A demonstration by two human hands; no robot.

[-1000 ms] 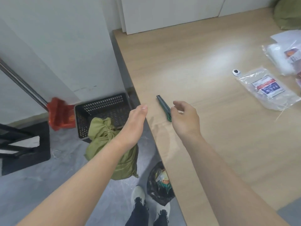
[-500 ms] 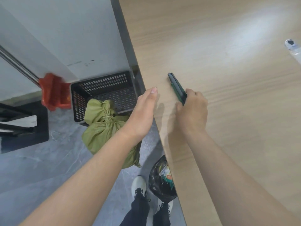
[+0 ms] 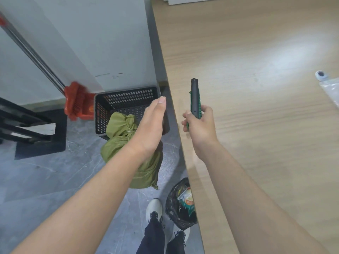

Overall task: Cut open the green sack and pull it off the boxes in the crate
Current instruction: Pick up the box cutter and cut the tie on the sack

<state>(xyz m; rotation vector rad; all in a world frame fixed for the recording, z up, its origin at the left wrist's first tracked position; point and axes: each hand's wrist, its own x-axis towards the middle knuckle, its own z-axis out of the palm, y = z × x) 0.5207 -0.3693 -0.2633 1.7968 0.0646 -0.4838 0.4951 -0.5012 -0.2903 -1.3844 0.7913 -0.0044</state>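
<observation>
1. One green sack (image 3: 119, 143) is what all this is about: it stands tied at the neck with a thin string, its top leaning over the near rim of the black crate (image 3: 126, 99) on the floor, its lower body hanging outside the crate toward the person's feet. It is uncut, and I cannot see any boxes through the cloth.
2. The knot faces up and toward the person, which I judge makes the neck the easy place to start a cut.
3. The right hand (image 3: 200, 127) is curled around the lower end of a green and black utility knife (image 3: 195, 98), lifted off the table (image 3: 256, 88) with the long body pointing away. I cannot tell whether a blade is out; holding the tip away from the body looks like plain caution.
4. The left hand (image 3: 152, 125) holds nothing, fingers straight and together, edge-on above the sack. I read it as ready to steady the cloth.
5. The crate sits against the wall (image 3: 91, 33) just beside the table's edge, so the person can stand over it and reach down.
6. Further out, a red broom (image 3: 75, 101) leans by the wall next to the crate, a black rubbish bag (image 3: 178, 204) sits by the shoes (image 3: 154, 208), and a clear plastic packet (image 3: 330, 90) lies well apart on the table.
</observation>
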